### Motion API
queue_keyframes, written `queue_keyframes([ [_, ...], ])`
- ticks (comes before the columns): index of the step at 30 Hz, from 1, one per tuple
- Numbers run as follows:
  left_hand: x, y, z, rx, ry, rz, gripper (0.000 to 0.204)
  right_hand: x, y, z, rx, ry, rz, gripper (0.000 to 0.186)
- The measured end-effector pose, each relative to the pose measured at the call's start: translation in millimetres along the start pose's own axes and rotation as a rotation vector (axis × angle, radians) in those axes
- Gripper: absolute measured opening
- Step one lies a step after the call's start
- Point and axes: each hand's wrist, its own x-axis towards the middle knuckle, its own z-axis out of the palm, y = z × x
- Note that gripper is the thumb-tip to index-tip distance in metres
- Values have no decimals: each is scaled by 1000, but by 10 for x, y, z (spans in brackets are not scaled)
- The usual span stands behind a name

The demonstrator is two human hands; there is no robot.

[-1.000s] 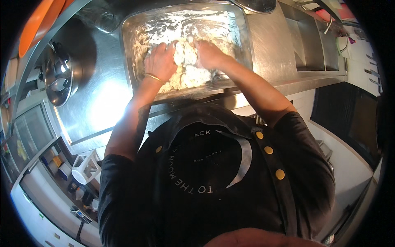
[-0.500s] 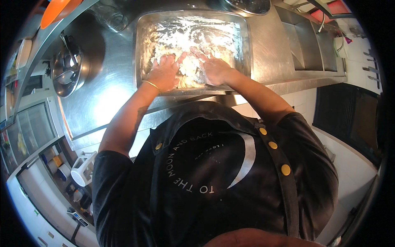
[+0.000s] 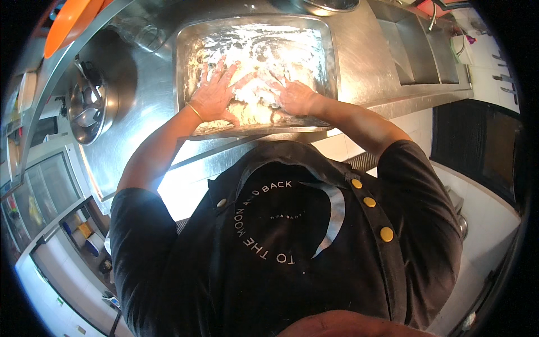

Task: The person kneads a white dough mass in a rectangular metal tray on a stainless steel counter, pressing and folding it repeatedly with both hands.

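A deep rectangular metal tray [image 3: 330, 62] rests on the steel counter in front of me. Floury, pale yellow dough [image 3: 252, 112] lies in its near half, and loose white flour [image 3: 264, 35] is smeared over the far half. My left hand [image 3: 214, 92], with a thin gold bangle at the wrist, presses on the dough at the left with its fingers spread. To the right, my right hand [image 3: 293, 96] rests on the dough, fingers apart and pointing inward. Both hands are dusted with flour and grip nothing. Bright glare hides some of the dough's surface.
At the left a round steel bowl [image 3: 110, 106] holds spoons or similar utensils [image 3: 90, 92]. A clear glass vessel [image 3: 147, 37] stands behind it. An orange bowl [image 3: 70, 25] is at the upper left. A steel sink [image 3: 401, 48] lies right, and another metal bowl [image 3: 331, 4] sits beyond the tray.
My left hand has spread its fingers wider and shifted slightly left. The right hand stays on the dough, its fingers now a little more apart. The whole view has shifted slightly.
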Motion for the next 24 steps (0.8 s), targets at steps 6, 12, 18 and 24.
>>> queue_keyframes([
  [6, 134, 133, 429, -146, 155, -196, 111, 317, -94, 146, -47, 30, 123, 72],
  [12, 554, -121, 310, -194, 115, -338, 72, 592, 7, -154, 134, 110, 368, 90],
  [18, 941, -440, -237, -574, -73, -611, 48, 821, 384, -611, 541, 186, 528, 66],
  [24, 1143, -869, 340, -712, -56, -566, 61, 989, 405, -557, 590, 226, 611, 61],
])
